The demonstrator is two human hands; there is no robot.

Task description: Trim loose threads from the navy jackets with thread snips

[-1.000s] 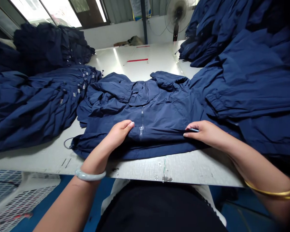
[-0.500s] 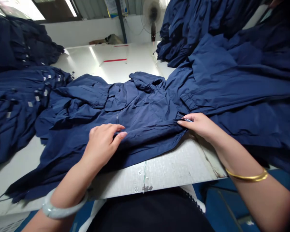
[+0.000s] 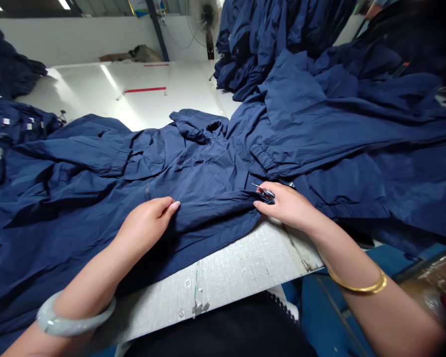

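Observation:
A navy blue jacket (image 3: 204, 171) lies spread over the table in front of me, its sleeves with gathered elastic cuffs. With thumb and forefinger together, my left hand (image 3: 143, 223) pinches a fold of the jacket near its front edge. My right hand (image 3: 286, 203) grips the same edge further right. A small pair of thread snips (image 3: 267, 192) is tucked in the right hand's fingers, its thin metal tip pointing left. The palm hides most of the tool. Between the hands the edge runs as a raised fold.
More navy garments (image 3: 342, 114) are heaped on the right, with a tall pile (image 3: 260, 44) behind. Another stack (image 3: 7, 69) stands at the left. Red strips mark the white tabletop (image 3: 92, 96). A fan (image 3: 208, 25) stands at the back. The table's front edge is close to my body.
My left hand's fingers, loosely apart before, have closed on the jacket fold. The right hand keeps its hold, with more of the snips showing. The view has swung to the right.

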